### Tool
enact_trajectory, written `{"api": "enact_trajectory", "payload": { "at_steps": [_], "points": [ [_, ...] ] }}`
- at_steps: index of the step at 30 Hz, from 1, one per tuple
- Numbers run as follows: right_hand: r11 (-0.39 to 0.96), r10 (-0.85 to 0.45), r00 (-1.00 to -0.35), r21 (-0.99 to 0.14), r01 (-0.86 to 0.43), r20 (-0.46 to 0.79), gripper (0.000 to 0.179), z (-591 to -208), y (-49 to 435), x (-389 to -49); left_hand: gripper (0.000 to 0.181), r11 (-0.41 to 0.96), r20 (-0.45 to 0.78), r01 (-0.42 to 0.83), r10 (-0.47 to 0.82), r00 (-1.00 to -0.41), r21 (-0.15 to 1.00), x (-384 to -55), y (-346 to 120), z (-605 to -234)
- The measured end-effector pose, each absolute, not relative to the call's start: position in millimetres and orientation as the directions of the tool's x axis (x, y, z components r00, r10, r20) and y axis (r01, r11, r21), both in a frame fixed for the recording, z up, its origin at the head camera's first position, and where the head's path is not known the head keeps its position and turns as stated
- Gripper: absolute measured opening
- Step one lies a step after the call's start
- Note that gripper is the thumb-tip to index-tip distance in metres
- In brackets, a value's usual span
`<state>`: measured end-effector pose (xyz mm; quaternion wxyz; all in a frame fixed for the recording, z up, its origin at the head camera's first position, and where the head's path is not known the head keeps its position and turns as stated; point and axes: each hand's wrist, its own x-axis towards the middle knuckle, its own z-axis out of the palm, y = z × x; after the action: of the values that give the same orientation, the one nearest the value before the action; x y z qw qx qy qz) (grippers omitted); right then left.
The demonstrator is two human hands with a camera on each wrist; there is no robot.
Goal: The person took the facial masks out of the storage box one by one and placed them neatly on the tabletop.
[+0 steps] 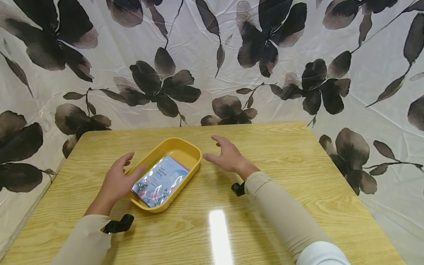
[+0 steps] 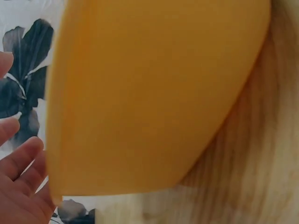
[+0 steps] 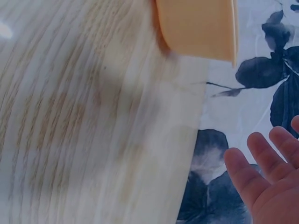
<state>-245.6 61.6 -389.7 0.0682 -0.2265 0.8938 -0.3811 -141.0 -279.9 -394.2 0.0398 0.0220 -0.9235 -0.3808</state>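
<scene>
A yellow plastic tray with raised walls sits at an angle on the table. Inside it lies a stack of flat packets in clear wrap, the top one a light blue packet with printed text and flowers. My left hand is at the tray's left side, its thumb over the rim and its fingers spread; whether it touches the rim I cannot tell. In the left wrist view the tray's wall fills most of the picture. To the right of the tray, my right hand is held apart from it, fingers loosely extended and holding nothing.
The wooden table has a light glare near its front middle. Behind and beside it hangs a white cloth with dark flower prints. A black wrist camera is on the left wrist, another black camera on the right.
</scene>
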Motion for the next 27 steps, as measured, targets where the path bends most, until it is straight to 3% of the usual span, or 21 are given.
{"api": "enact_trajectory", "payload": {
  "at_steps": [27],
  "points": [
    [0.531, -0.517, -0.855, -0.769, -0.355, 0.038, 0.076, -383.8, 35.8, -243.8, 0.078, 0.692, -0.052, -0.108, -0.101, -0.994, 0.714, -117.9, -297.2, -435.8]
  ]
}}
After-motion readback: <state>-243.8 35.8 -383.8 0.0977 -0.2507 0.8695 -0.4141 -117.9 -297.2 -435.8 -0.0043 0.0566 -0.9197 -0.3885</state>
